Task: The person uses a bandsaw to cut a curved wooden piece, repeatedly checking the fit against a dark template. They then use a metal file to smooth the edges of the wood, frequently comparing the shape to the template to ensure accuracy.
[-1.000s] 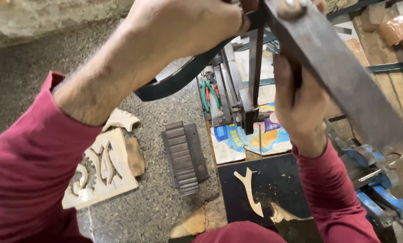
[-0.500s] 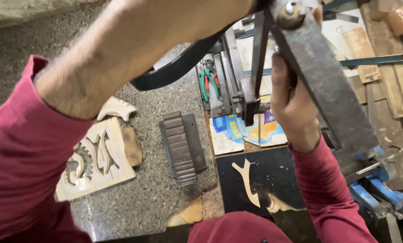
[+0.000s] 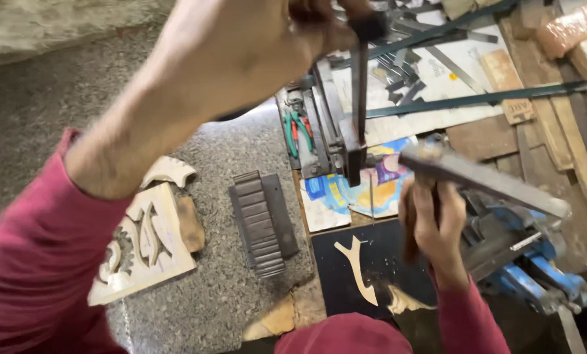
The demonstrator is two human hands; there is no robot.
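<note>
My left hand (image 3: 261, 46) is raised close to the camera. It is closed on the dark top end of a metal frame (image 3: 358, 98), whose thin upright bar runs down to a clamp block above the bench. My right hand (image 3: 438, 226) is lower and to the right, wrapped around the tool's brown wooden handle (image 3: 410, 236). A flat grey metal bar (image 3: 484, 180) reaches from that hand toward the right. Below the hands lies a black board (image 3: 333, 288) with a pale wooden cut-out shape on it.
A carved pale wooden panel (image 3: 142, 242) and a ridged dark block (image 3: 261, 223) lie on the speckled stone floor at left. A blue vise (image 3: 526, 272) sits at right. Green-and-red pliers (image 3: 297, 131), colourful paper (image 3: 379, 187), metal strips (image 3: 477, 98) and wood offcuts (image 3: 503, 75) cover the bench.
The grey metal bar has swung down from the top of the view to the lower right. My right hand dropped with it. My left arm rose nearer the camera.
</note>
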